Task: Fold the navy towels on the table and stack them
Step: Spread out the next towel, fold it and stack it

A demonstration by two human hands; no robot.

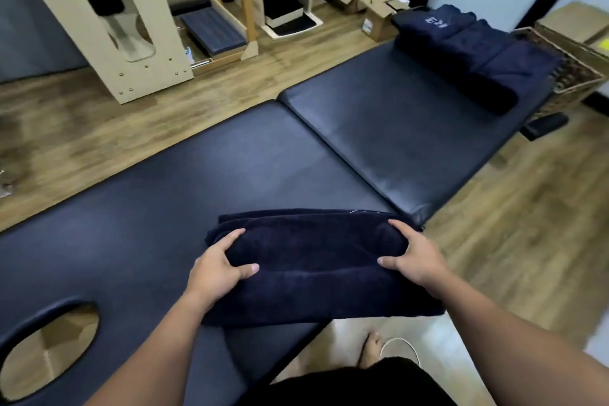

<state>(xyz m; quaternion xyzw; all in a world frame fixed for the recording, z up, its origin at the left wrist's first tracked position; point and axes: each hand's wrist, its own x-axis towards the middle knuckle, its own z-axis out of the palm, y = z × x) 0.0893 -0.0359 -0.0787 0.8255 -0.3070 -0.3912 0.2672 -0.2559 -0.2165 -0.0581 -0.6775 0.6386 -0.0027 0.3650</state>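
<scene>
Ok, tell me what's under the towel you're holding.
Under the towel, gripped by the left hand and right hand, lies the padded table; anything beneath is covered.

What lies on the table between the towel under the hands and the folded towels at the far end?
Nothing: the head view shows only bare table padding, crossed by its seam, between the towel and the folded towels.

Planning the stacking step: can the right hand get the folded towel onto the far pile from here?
Probably not directly: the right hand grips the folded towel, and the pile sits across bare table; nothing blocks it.
</scene>
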